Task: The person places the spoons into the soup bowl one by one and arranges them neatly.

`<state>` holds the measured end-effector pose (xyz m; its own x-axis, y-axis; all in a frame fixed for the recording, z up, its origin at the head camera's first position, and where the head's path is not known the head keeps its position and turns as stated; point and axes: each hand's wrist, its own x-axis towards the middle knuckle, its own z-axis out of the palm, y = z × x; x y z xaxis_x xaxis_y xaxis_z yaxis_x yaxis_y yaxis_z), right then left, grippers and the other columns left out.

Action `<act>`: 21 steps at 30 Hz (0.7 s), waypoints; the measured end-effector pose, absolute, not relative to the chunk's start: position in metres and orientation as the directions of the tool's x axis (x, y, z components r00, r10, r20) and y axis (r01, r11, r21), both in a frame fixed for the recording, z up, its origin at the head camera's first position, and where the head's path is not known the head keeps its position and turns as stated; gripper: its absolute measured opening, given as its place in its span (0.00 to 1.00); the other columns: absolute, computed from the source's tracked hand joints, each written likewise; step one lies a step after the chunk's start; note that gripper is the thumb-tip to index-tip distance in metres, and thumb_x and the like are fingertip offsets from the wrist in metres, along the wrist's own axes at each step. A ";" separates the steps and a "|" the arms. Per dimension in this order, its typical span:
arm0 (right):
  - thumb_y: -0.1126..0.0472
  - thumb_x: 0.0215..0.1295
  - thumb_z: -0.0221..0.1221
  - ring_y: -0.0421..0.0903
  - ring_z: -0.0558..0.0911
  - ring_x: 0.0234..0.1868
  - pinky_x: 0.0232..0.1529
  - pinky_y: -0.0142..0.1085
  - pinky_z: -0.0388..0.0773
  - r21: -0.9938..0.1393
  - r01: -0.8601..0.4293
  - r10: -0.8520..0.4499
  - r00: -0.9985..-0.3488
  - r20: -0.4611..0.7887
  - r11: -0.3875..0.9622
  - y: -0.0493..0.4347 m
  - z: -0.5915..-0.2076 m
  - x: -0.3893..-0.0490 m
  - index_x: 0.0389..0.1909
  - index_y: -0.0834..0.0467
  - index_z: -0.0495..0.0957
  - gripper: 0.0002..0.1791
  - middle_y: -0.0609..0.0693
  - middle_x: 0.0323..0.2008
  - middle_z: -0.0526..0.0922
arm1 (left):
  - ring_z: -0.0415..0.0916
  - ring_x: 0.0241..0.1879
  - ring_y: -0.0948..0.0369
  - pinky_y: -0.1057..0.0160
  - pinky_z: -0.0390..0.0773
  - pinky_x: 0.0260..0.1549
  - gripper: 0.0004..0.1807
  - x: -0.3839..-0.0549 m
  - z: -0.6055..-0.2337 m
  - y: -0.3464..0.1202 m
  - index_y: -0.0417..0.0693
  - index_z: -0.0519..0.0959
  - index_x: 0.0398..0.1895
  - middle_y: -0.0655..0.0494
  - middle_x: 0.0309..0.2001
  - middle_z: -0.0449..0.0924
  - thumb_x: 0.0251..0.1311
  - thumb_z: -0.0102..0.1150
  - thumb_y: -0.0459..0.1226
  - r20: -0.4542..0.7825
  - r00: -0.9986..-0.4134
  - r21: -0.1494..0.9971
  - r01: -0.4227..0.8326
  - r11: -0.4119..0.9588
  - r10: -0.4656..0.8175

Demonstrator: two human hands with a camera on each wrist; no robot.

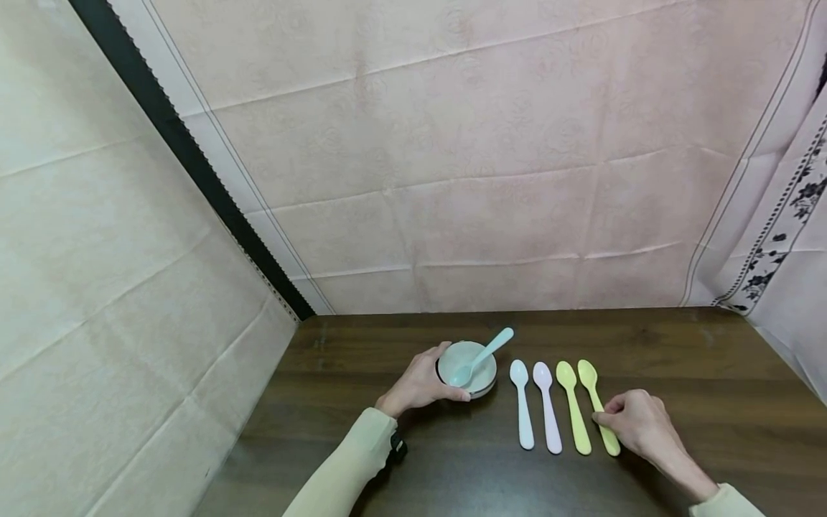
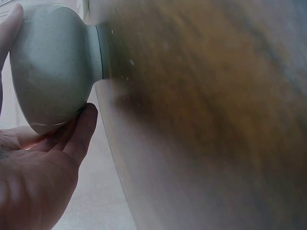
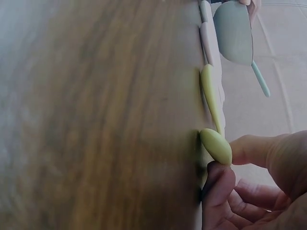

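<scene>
A pale green bowl (image 1: pixel 466 368) stands on the table with a mint green spoon (image 1: pixel 489 349) leaning in it, handle out over the far right rim. My left hand (image 1: pixel 423 380) grips the bowl from its left side, thumb at the near rim and fingers around the far side; the bowl's curved wall (image 2: pixel 53 67) fills that palm in the left wrist view. My right hand (image 1: pixel 638 422) pinches the handle of the rightmost yellow-green spoon (image 1: pixel 589 375) between thumb and fingers. In the right wrist view that spoon's rounded handle end (image 3: pixel 217 146) shows close beside the tabletop.
Left of the pinched spoon lie another yellow-green spoon (image 1: pixel 573 407), a pale lilac spoon (image 1: pixel 548 407) and a pale blue spoon (image 1: pixel 522 404), side by side with bowls pointing away. The brown wooden table (image 1: pixel 465 467) ends at a hanging cloth (image 1: pixel 491 237) behind; cloth also hangs on both sides.
</scene>
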<state>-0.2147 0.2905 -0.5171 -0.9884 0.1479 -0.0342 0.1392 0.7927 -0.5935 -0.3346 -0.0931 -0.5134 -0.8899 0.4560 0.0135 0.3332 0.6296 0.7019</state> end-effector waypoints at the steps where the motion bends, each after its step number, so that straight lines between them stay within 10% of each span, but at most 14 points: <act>1: 0.53 0.62 0.75 0.48 0.82 0.38 0.37 0.41 0.75 -0.596 0.142 0.149 -0.988 -0.038 0.790 0.290 -0.517 -0.215 0.30 0.56 0.91 0.10 0.51 0.31 0.90 | 0.73 0.74 0.49 0.43 0.75 0.72 0.66 -0.335 -0.514 -0.093 0.43 0.60 0.87 0.43 0.80 0.71 0.49 0.87 0.56 0.013 -0.890 0.702 0.333 0.630 0.456; 21: 0.50 0.62 0.75 0.49 0.84 0.42 0.38 0.40 0.76 -0.634 0.178 0.160 -0.983 -0.086 0.753 0.301 -0.515 -0.215 0.32 0.57 0.91 0.13 0.54 0.36 0.92 | 0.75 0.71 0.51 0.45 0.77 0.70 0.65 -0.335 -0.511 -0.093 0.42 0.61 0.86 0.45 0.77 0.74 0.49 0.88 0.56 0.015 -0.888 0.690 0.342 0.638 0.460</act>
<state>-0.2151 0.3007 -0.5147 -0.9834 0.1598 -0.0863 0.1780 0.7530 -0.6335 -0.3348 -0.0929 -0.5111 -0.8879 0.4598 0.0154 0.3422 0.6378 0.6900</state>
